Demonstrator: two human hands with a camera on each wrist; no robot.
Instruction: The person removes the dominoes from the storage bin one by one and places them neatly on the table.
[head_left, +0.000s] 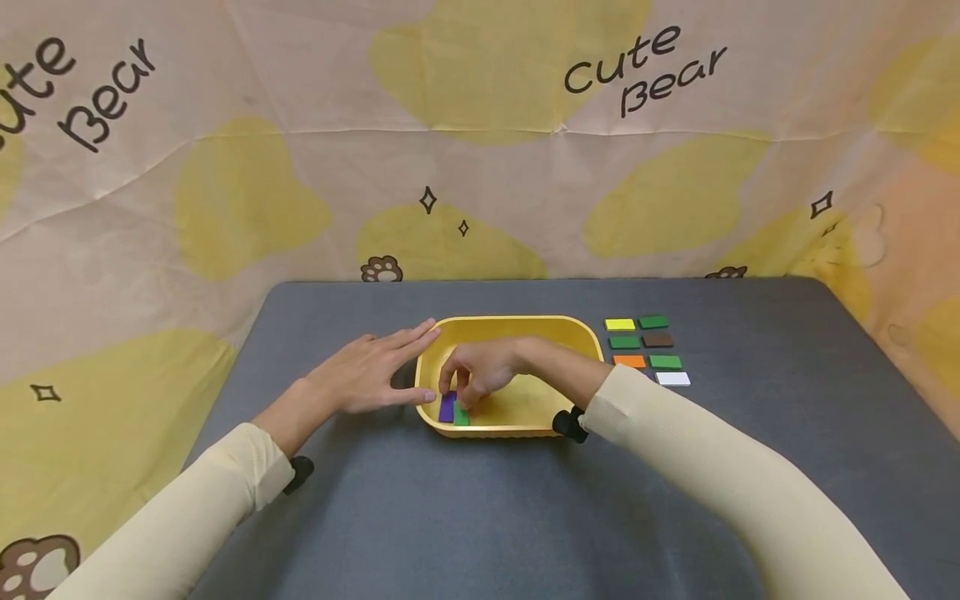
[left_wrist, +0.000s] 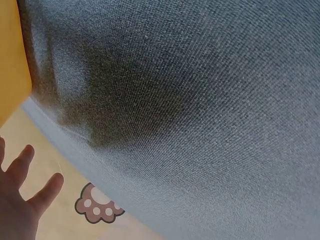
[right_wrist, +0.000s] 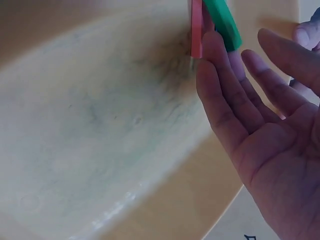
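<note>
My right hand (head_left: 483, 369) reaches down into a yellow basin (head_left: 517, 432), fingers bent, at its left end. Its fingertips pinch a green tile (head_left: 461, 414), which sits beside a purple tile (head_left: 447, 407). In the right wrist view the green tile (right_wrist: 223, 22) tilts by the fingers, and a red tile (right_wrist: 196, 30) stands close to the fingertips. The right hand covers the red tile from the head view. My left hand (head_left: 371, 372) spreads its straight fingers over the basin's left rim, holding no tile. Only a few left fingers (left_wrist: 47, 194) show in the left wrist view.
Right of the basin, several tiles lie in two columns on the grey table (head_left: 465, 517), among them a yellow tile (head_left: 619, 324), a brown tile (head_left: 657, 341), an orange tile (head_left: 629, 362) and a white tile (head_left: 672, 379). A patterned cloth (head_left: 480, 167) hangs behind the table.
</note>
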